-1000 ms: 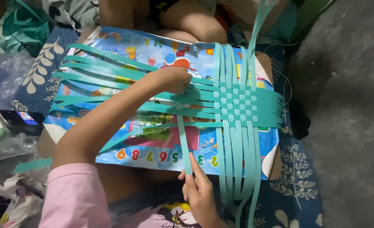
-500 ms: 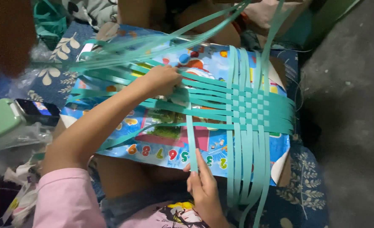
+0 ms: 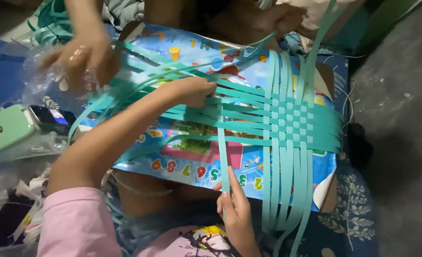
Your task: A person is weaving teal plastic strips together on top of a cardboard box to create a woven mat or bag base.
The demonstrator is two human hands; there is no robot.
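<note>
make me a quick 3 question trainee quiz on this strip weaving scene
1. True or false: the right hand pinches the near end of a single upright teal strip.
2. What does the left hand press on? A) the green case B) the sideways teal strips C) the bare floor
3. Fill in: the woven patch lies on a colourful ____ board.

Key
1. True: thumb and fingers close on the strip's lower end.
2. B: it rests on the sideways strips left of the weave. Another person's hand holds their far ends; the green case lies untouched.
3. Picture: a printed board on the lap.
</note>
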